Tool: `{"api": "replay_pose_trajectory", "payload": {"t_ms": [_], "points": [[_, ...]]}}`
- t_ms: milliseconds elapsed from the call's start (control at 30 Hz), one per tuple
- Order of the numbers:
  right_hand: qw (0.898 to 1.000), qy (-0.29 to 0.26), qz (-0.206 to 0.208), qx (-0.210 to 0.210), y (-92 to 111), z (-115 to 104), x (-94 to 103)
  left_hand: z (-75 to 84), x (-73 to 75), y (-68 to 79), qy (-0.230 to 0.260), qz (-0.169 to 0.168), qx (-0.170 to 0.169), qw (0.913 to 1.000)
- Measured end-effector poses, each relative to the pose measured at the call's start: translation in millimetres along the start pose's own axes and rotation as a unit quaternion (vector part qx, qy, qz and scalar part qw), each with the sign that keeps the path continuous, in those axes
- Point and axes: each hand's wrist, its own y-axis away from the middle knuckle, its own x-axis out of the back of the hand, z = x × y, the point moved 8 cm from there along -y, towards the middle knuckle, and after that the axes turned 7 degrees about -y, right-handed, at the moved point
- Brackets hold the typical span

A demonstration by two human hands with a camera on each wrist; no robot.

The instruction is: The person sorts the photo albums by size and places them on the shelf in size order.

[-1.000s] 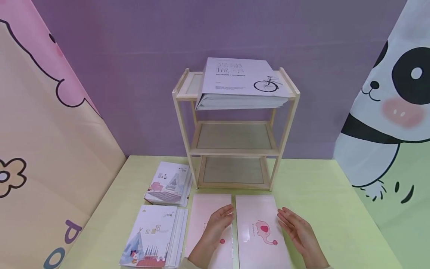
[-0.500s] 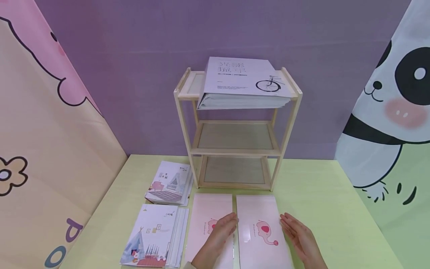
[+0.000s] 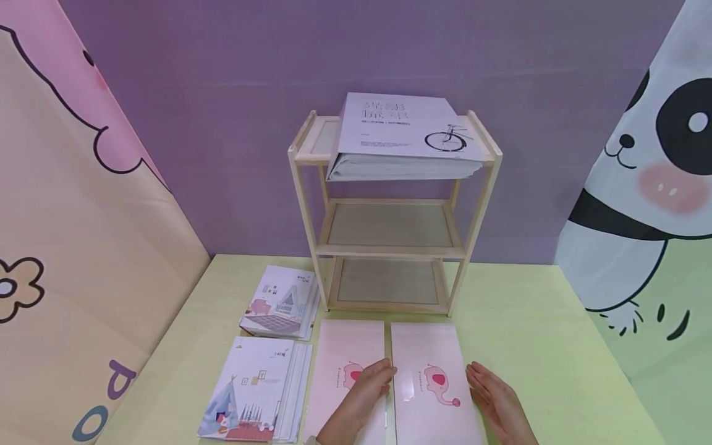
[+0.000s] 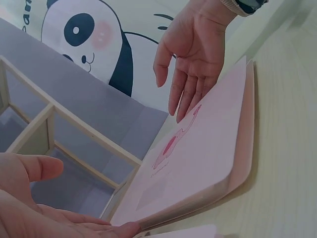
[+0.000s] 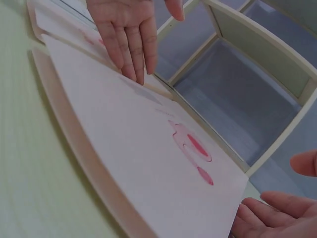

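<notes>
Two pink books with an elephant drawing lie side by side. My left hand (image 3: pixel 364 395) is over the left pink book (image 3: pixel 346 346), its straight fingers at the left edge of the right pink book (image 3: pixel 414 408). At that book's right edge is my right hand (image 3: pixel 497 398), fingers extended and palm turned inward. In the left wrist view, the left fingertips (image 4: pixel 126 229) touch or nearly touch the book's edge. The right wrist view has the right hand (image 5: pixel 277 218) beside the opposite edge; whether it touches is unclear. Nothing is gripped by either hand.
Behind the pink books stands a three-tier wooden shelf (image 3: pixel 389 252). A thick white bicycle-cover book (image 3: pixel 397 130) lies on its top tier, overhanging the front. Two stacks of white illustrated books, one farther back (image 3: pixel 280 303) and one nearer (image 3: pixel 247 389), lie on the left of the table (image 3: pixel 556 346).
Both hands have drawn slightly nearer to me, and the left has shifted right toward the gap between the pink books. The books and shelf keep their places.
</notes>
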Motion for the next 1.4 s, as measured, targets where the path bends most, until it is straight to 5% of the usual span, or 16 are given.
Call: {"api": "replay_pose_trajectory", "payload": {"t_ms": [300,800,1067,1400], "points": [[0.999,0.044,0.022,-0.004,4.1,2.9,7.6,-3.7,-1.2,3.9,-0.003,0.006,0.017,0.9998],[0.989,0.114,-0.042,-0.085,7.7,1.9,14.7,-2.4,-6.2,4.4,0.018,0.003,0.016,0.9997],[0.988,0.094,-0.069,-0.099,8.9,2.2,16.5,-6.0,-3.0,2.5,0.028,-0.011,0.021,0.9993],[0.988,0.141,-0.007,-0.059,3.0,2.8,14.8,-4.9,1.5,3.8,0.068,-0.013,0.03,0.9971]]}}
